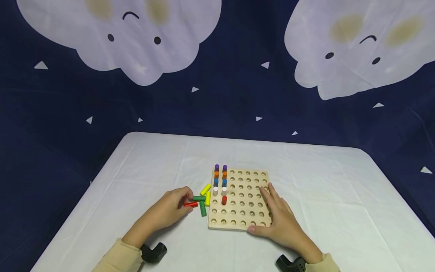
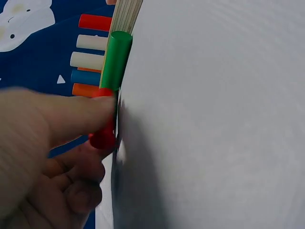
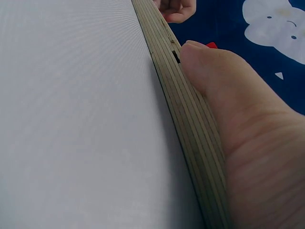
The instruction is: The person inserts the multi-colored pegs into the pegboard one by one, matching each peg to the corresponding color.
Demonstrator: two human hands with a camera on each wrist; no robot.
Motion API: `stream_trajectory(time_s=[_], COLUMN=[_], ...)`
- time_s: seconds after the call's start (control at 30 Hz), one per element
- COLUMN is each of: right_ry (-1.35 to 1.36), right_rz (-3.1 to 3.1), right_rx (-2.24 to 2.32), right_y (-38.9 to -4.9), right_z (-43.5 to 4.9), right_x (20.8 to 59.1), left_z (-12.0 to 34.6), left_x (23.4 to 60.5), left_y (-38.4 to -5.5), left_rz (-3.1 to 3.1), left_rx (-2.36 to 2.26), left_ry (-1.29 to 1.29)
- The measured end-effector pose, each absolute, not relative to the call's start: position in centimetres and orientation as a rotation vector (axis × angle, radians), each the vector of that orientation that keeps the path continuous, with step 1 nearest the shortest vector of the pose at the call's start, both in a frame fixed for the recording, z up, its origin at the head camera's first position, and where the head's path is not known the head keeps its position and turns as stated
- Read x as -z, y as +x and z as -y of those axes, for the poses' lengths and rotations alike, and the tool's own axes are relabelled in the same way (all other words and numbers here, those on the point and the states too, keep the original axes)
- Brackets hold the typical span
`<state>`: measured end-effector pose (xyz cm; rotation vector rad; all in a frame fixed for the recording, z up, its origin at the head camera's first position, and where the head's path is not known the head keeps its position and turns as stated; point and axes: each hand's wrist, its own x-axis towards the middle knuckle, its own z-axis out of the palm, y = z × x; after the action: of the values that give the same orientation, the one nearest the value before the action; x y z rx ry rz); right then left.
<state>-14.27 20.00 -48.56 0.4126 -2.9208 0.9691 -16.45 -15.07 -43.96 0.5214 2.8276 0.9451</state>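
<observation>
Broadly, a dark blue backdrop (image 1: 224,105) with pale clouds is hanging behind a white worktop (image 1: 170,162). A wooden pegboard (image 1: 246,208) is lying flat on the worktop between the two hands, touching the right one and sitting near the left. The right hand (image 1: 283,223) is resting on the pegboard's near right corner, its fingers spreading over the holes and its thumb touching the near edge. The left hand (image 1: 171,206) is pinching a loose red peg (image 1: 190,204) between thumb and fingers, left of the pegboard. Two green pegs (image 1: 202,208) and two yellow pegs (image 1: 207,199) are lying between that hand and the pegboard's left edge. Purple pegs (image 1: 216,167), orange pegs (image 1: 216,174), blue pegs (image 1: 216,181) and white pegs (image 1: 215,190) are standing paired in the two leftmost columns, from the far edge nearer; one standing red peg (image 1: 224,200) is following in the second column.
</observation>
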Motion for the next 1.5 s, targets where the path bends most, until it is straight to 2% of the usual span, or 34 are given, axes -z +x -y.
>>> stream_trajectory(time_s=[0.87, 1.5], right_ry=[0.401, 0.417], right_rz=[2.924, 2.919], right_rx=[-0.957, -0.984], right_y=[-14.0, -14.3], right_z=[-20.2, -20.1], right_x=[48.6, 48.7], left_z=[12.3, 9.5], left_x=[43.1, 43.5], left_y=[-17.0, -17.8], left_rz=[-2.79, -2.777], left_rx=[-1.19, -1.132], left_ry=[0.475, 0.674])
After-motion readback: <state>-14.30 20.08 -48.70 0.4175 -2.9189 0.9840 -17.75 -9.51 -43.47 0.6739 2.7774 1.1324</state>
